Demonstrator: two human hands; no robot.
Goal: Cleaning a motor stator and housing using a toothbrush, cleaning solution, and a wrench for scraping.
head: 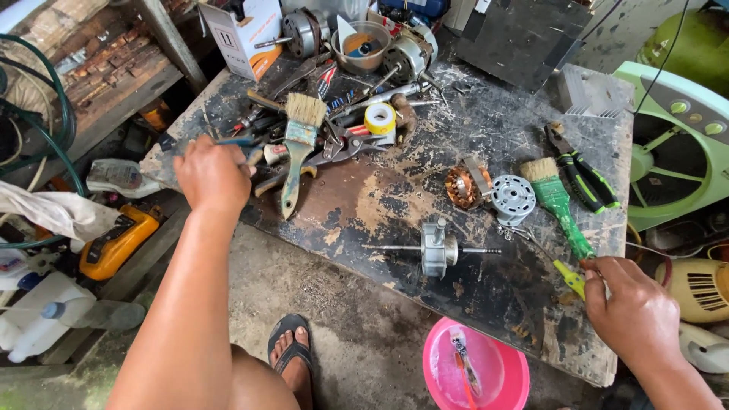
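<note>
The right hand rests at the near right edge of the worn black worktable, its fingers closed around the near end of a small yellow-handled tool. That tool's long axis runs diagonally, from the fingertips up and to the left, and a thin metal shaft goes on from the yellow handle toward the round grey motor housing; only the handle's near end is covered by the fingers, the rest lies free on the tabletop. Just beside it, almost parallel, lies a green-handled paintbrush, bristles pointing away from the person. The left hand is curled shut over a slim dark tool at the edge of the tool heap; the tool juts right, its shape mostly hidden. Between the hands lies a rotor on its shaft, lengthwise left to right.
</note>
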